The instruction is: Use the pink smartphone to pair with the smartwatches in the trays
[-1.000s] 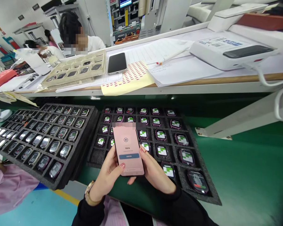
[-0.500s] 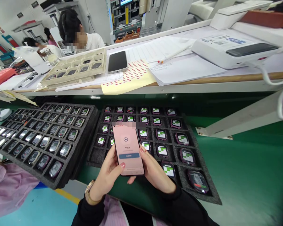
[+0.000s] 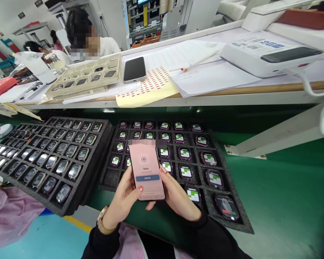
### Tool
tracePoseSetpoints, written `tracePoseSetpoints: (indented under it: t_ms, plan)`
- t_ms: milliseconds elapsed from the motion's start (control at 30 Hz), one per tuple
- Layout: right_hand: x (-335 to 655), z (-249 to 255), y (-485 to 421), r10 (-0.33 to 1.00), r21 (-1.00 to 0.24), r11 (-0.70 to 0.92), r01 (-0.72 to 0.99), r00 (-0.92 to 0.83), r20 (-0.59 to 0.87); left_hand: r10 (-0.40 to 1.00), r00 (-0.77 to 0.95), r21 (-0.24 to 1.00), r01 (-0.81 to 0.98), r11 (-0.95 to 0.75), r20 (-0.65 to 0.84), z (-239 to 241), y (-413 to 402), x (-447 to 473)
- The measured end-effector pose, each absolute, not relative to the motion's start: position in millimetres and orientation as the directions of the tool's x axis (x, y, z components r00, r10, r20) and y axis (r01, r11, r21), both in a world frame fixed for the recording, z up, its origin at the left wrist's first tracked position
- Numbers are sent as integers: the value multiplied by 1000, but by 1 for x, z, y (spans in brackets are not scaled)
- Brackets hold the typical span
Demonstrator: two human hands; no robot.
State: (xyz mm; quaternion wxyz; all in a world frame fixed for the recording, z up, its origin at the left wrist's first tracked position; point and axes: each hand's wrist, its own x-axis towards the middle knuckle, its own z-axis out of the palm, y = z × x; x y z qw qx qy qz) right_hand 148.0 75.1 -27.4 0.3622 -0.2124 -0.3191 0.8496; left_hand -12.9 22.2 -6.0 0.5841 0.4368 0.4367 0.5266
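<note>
A smartphone [image 3: 147,165] with a pink screen and a blue button is held upright between both my hands. My left hand [image 3: 125,198] grips its left side, with the thumb over the lower left of the screen. Along the right edge, my right hand [image 3: 179,196] is closed round the phone, its fingers partly hidden behind it. Under and beyond the phone lies a dark foam tray [image 3: 178,180] with several square smartwatches [image 3: 184,153], most with green and white screens lit. The phone hides part of the tray.
A second foam tray [image 3: 82,172] of watches sits to the left, near a pink sleeve [image 3: 13,216]. On the shelf are a phone [image 3: 135,69], a plastic tray [image 3: 83,77], a yellow sticker sheet [image 3: 148,90] and a white device [image 3: 270,57]. A metal brace [image 3: 280,126] slants at right.
</note>
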Motion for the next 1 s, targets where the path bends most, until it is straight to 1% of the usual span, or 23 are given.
tracePoseSetpoints:
  t_ms: [367, 667, 800, 933, 1000]
  plan:
    - [147, -30, 74, 756, -700, -536, -472, -638, -149, 997, 51, 972, -225, 72, -63, -8, 21, -14]
    - [146, -29, 75, 738, -692, -546, -473, -662, -129, 998, 49, 966, -252, 58, -47, -9, 19, -14]
    - [147, -29, 78, 707, -628, -608, -485, -691, -151, 996, 45, 965, -247, 92, -83, -11, 17, -16]
    - [152, -28, 79, 644, -538, -683, -494, -755, -125, 993, 39, 965, -235, 120, -114, -16, 20, -23]
    - [158, -28, 79, 617, -526, -705, -475, -777, -126, 992, 66, 962, -243, 122, -109, -22, 24, -28]
